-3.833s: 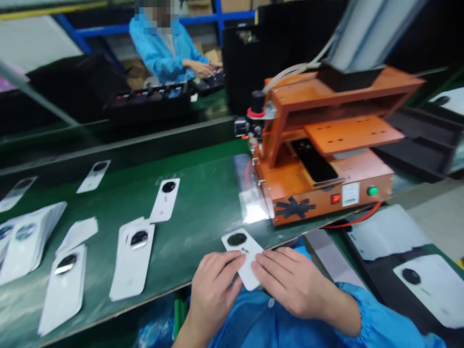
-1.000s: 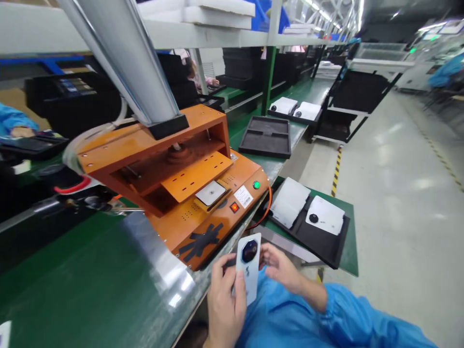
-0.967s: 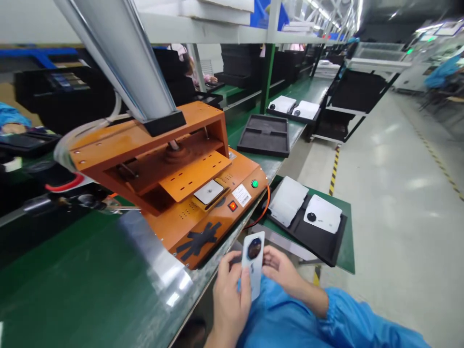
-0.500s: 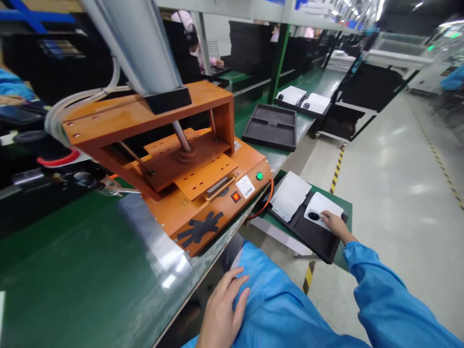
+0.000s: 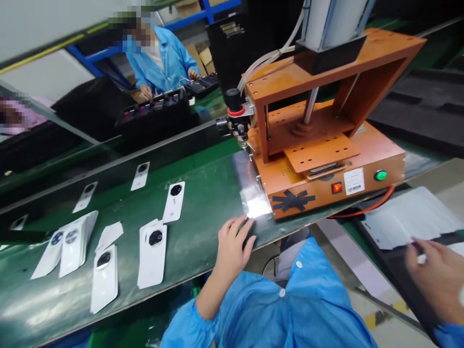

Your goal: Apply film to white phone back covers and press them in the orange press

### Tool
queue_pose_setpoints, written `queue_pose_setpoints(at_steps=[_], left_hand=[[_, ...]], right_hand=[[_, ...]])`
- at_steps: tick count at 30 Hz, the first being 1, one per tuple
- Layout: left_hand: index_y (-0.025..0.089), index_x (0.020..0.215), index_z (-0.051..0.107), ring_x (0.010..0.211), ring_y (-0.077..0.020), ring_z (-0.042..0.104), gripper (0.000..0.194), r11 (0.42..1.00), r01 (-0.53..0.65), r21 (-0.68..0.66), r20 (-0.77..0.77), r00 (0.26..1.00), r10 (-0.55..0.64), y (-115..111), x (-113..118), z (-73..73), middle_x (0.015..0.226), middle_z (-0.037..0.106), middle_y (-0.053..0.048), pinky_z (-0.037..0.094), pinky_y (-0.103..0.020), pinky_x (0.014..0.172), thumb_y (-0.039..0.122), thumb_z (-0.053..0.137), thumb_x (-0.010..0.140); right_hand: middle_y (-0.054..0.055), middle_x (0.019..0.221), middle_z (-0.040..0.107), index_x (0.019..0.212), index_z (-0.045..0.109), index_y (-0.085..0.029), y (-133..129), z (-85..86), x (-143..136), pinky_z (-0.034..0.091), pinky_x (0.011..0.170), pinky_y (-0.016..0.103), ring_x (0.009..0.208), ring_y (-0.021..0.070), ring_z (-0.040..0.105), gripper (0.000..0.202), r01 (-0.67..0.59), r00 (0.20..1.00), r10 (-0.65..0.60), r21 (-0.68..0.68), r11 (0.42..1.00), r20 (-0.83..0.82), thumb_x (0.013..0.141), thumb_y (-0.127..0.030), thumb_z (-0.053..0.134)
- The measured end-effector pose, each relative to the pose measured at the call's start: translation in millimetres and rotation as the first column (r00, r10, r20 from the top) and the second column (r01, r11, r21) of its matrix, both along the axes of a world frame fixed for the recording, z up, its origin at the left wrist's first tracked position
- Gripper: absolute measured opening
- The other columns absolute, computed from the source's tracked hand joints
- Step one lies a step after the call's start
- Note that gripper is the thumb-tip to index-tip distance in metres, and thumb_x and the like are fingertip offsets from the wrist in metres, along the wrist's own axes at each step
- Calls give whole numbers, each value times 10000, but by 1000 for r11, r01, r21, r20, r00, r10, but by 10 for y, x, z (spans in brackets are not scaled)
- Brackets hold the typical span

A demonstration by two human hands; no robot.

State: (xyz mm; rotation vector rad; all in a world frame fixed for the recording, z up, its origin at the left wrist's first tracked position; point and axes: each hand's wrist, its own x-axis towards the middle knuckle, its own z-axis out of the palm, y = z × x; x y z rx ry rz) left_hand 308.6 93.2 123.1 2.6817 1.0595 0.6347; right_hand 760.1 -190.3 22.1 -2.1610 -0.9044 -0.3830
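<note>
Before us a long green bench (image 5: 203, 246) slopes up from lower left to right, and on it sits the orange press (image 5: 377, 140), its plate (image 5: 319, 152) low over a slab (image 5: 324, 168) whose front edge shows. Past the bench's near edge, on our right, lies the black tray (image 5: 391, 270), bearing a white stack (image 5: 409, 217) at its far end. Our right hand (image 5: 435, 275) is over the tray, just beside that stack, thumb and fingers bent toward each other; it is blurred, and we cannot tell whether it has hold of anything. Our left hand (image 5: 232, 249) is palm down by the bench's edge, fingers spread and loosely curled, with nothing in them that we can see. Well to its left we find piles of panels (image 5: 152, 266), with single panels (image 5: 140, 180) behind. Smallest, on the press's front, are a white label (image 5: 354, 181), a green button (image 5: 380, 175) and a red switch (image 5: 337, 187).
</note>
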Motion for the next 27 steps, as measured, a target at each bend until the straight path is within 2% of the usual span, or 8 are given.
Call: queue_pose_setpoints(at_steps=[3, 7, 10, 14, 17, 22, 24, 27], left_hand=[[259, 1421, 570, 1456, -381, 376, 459, 997, 26, 67, -153, 988, -15, 24, -105, -78, 1490, 575, -100, 358, -563, 1104, 320, 602, 968], [230, 1375, 599, 1362, -354, 492, 417, 985, -124, 117, -127, 982, 138, -249, -343, -201, 1437, 625, -100, 352, -534, 1083, 290, 611, 963], [231, 1385, 591, 1300, -320, 548, 425, 969, -223, 106, -85, 969, 232, -473, -485, -276, 1435, 624, -114, 378, -494, 1052, 278, 611, 963], [231, 1437, 546, 1346, -312, 519, 478, 975, -219, 20, -50, 974, 220, -553, -590, -301, 1475, 582, -131, 378, -483, 1075, 299, 602, 967], [225, 1389, 586, 1302, -278, 557, 408, 968, -245, -61, 86, 964, 250, -446, -694, -255, 1446, 592, -136, 420, -461, 1064, 273, 543, 986], [218, 1108, 717, 1118, -217, 641, 240, 904, -403, -145, 330, 841, 428, -161, -774, -135, 1160, 717, -86, 493, -410, 1004, 252, 498, 1015], [222, 1093, 724, 1109, -217, 642, 223, 912, -380, -156, 330, 850, 411, -84, -705, -118, 1132, 729, -78, 497, -410, 1000, 276, 523, 1014], [250, 1167, 719, 1230, -256, 589, 230, 947, -288, -145, 228, 921, 315, -34, -551, -151, 1220, 731, -68, 445, -461, 1054, 334, 617, 980]], right_hand=[[147, 961, 727, 962, 776, -392, 527, 0, -588, 502, 748, 583, 900, 375, 697, 147, -316, 941, 326, -110, 942, 90, 852, -411, 680], [65, 925, 739, 1076, 733, -361, 1053, 115, -1444, 563, 680, 462, 793, 268, 714, 317, -677, 683, 674, -101, 729, 282, 799, -207, 735], [39, 935, 745, 1120, 707, -323, 1334, 317, -1975, 560, 708, 416, 822, 229, 712, 340, -814, 518, 813, -138, 564, 267, 829, -147, 688], [43, 929, 739, 1136, 705, -303, 1749, 645, -2450, 535, 693, 389, 813, 213, 682, 300, -909, 392, 913, -107, 403, 110, 901, -146, 606], [58, 939, 724, 1128, 712, -273, 2048, 827, -2641, 535, 695, 376, 812, 208, 662, 253, -927, 370, 929, -65, 370, 4, 943, -168, 575], [69, 982, 705, 1114, 714, -238, 2376, 967, -2753, 562, 775, 345, 865, 193, 667, 220, -923, 378, 924, -100, 372, -55, 990, -194, 538], [68, 970, 702, 1100, 718, -227, 2455, 988, -2766, 558, 777, 333, 869, 192, 669, 211, -913, 398, 916, -113, 391, -44, 997, -205, 535], [65, 964, 703, 1098, 719, -233, 2542, 1012, -2778, 550, 775, 326, 891, 196, 670, 211, -903, 423, 905, -101, 417, -50, 1003, -216, 532]])
